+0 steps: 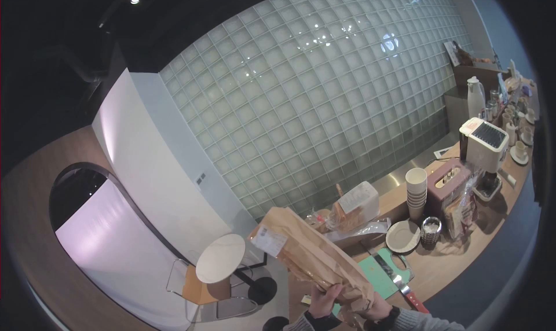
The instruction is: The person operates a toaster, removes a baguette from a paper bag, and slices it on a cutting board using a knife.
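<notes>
I hold a long brown paper bag [310,253] with a white label, tilted up to the left over the wooden counter [452,261]. My left hand [324,301] grips the bag's lower end from the left. My right hand [377,311] grips that same end from the right, fingers wrapped around the crumpled paper. What is inside the bag is hidden. Just beyond my right hand lie a green cutting board [375,271] and a red-handled knife [401,284].
On the counter stand a bagged loaf of sliced bread [354,204], a small plate [402,236], a metal cup [430,230], stacked paper cups [416,187], a pink box [446,180] and a white machine [486,143]. Cups and saucers [519,151] crowd the far end. A round table [220,258] and chair [196,289] stand below.
</notes>
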A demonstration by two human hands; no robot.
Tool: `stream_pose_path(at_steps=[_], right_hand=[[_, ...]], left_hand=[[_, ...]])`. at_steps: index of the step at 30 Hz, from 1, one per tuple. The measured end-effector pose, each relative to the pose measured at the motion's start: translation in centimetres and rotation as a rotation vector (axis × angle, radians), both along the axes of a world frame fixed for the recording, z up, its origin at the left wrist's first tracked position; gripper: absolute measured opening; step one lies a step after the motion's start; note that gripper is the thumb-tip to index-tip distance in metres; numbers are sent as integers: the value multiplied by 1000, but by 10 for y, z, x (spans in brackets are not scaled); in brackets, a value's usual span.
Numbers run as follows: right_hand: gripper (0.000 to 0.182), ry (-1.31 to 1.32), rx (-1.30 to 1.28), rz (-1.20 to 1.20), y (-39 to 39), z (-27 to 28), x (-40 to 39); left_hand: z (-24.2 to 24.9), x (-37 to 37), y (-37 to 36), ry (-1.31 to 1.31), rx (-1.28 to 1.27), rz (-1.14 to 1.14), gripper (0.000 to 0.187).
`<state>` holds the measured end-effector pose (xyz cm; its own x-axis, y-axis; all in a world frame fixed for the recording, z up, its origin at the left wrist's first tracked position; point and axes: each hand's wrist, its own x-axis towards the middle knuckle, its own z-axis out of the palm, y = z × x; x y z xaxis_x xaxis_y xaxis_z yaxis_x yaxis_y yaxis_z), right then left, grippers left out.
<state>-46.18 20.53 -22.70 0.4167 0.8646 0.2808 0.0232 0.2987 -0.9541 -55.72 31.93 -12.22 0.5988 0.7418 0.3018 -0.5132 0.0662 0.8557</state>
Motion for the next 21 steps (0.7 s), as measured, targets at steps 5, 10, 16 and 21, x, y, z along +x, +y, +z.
stream_pose_path(at_steps=[5,10,16,21], right_hand=[[83,0,-15,240,-10,26,9],[52,2,-16,153,-6,-5,5],[18,31,-34,74,-12,19,-9],[15,-10,-77,156,1,-28,-1]], left_hand=[[1,-3,7,78,171,23,34],[14,-3,22,11,73,-40,63],[84,-3,61,-231,145,-97,85],[77,6,36,-74,95,121,60]])
